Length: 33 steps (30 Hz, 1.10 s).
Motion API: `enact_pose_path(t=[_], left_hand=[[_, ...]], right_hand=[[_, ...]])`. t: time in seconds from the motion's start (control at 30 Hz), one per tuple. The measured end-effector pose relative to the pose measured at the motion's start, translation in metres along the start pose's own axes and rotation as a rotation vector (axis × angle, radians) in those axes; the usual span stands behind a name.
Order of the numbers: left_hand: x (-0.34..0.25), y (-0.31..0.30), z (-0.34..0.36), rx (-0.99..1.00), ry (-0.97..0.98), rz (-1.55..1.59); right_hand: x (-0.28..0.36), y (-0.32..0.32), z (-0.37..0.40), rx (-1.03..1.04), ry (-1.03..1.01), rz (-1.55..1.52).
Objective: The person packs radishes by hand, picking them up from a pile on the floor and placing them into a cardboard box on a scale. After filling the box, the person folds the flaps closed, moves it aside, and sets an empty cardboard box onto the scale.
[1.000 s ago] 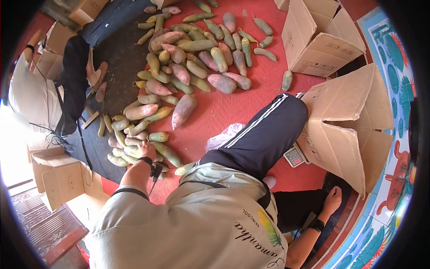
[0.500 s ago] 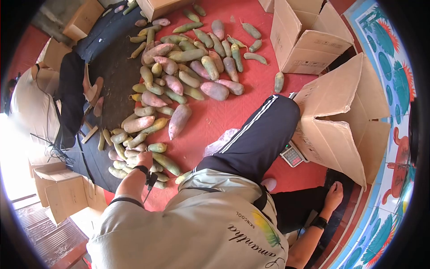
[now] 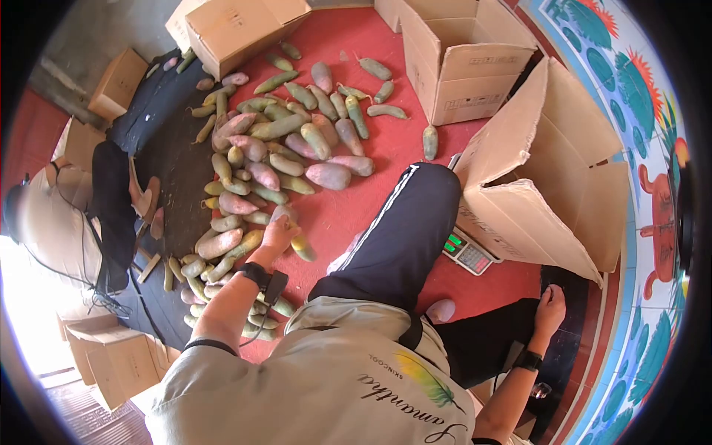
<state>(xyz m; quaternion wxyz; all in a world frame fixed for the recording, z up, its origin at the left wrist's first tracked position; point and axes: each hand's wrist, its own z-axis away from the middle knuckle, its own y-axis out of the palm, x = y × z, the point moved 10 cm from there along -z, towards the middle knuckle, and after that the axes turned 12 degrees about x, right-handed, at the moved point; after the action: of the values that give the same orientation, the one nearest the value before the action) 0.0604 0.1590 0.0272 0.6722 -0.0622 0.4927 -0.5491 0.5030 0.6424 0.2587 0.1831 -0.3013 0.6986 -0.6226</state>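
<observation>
My left hand (image 3: 276,236) is closed round a radish (image 3: 302,248) at the near right side of a pile; the radish's yellow-green end sticks out past the fingers. A purplish radish end (image 3: 284,213) shows just above the knuckles, partly covered by the hand. More green and pink radishes (image 3: 219,243) lie close to the wrist on its left. Over on the far right, my right hand (image 3: 549,311) rests at the end of my bent black-clad leg, its fingers curled in with nothing showing in them.
Open cardboard boxes stand at the right (image 3: 545,178) and top right (image 3: 475,93). A digital scale (image 3: 472,256) with a lit green display lies beside the nearer box. Another person (image 3: 63,211) sits at the left, and a closed box (image 3: 241,33) stands beyond the pile.
My left hand has moved up and right from the near part of the pile, and a radish now shows in it. The view has shifted; my right hand stays by the leg.
</observation>
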Motion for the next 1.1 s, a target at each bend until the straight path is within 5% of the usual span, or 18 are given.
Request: enact_pose_path(t=[0.1, 0.23, 0.27, 0.37, 0.53, 0.63, 0.83, 0.9, 1.0, 1.1], left_hand=[[-0.033, -0.004, -0.017, -0.155, 0.231, 0.061], [-0.109, -0.041, -0.004, -0.244, 0.218, 0.167], [-0.105, -0.043, -0.024, -0.319, 0.396, 0.323], [-0.215, -0.077, 0.022, -0.163, 0.518, 0.722], [-0.336, -0.13, 0.085, -0.393, 1.006, 0.657], [-0.403, -0.142, 0.13, -0.446, 1.13, 0.627], [-0.499, -0.11, 0.141, -0.137, 1.217, 0.88], [-0.532, -0.087, 0.144, -0.078, 1.362, 0.796], [-0.568, -0.037, 0.146, 0.183, 1.353, 0.662], [-0.587, -0.001, 0.141, 0.21, 1.374, 0.46]], right_hand=[[-0.003, -0.001, 0.002, -0.004, 0.023, -0.03], [0.003, -0.007, 0.004, -0.04, 0.003, -0.047], [0.003, -0.007, 0.003, -0.033, 0.019, -0.068], [0.0, -0.007, 0.002, -0.053, 0.02, -0.092], [0.002, -0.015, 0.001, -0.102, 0.046, -0.136], [-0.004, -0.013, 0.0, -0.069, 0.111, -0.159], [-0.009, -0.015, 0.003, -0.097, 0.109, -0.169], [-0.013, -0.015, 0.003, -0.095, 0.144, -0.157], [-0.021, -0.009, 0.006, -0.073, 0.191, -0.214], [-0.024, -0.008, 0.008, -0.09, 0.181, -0.206]])
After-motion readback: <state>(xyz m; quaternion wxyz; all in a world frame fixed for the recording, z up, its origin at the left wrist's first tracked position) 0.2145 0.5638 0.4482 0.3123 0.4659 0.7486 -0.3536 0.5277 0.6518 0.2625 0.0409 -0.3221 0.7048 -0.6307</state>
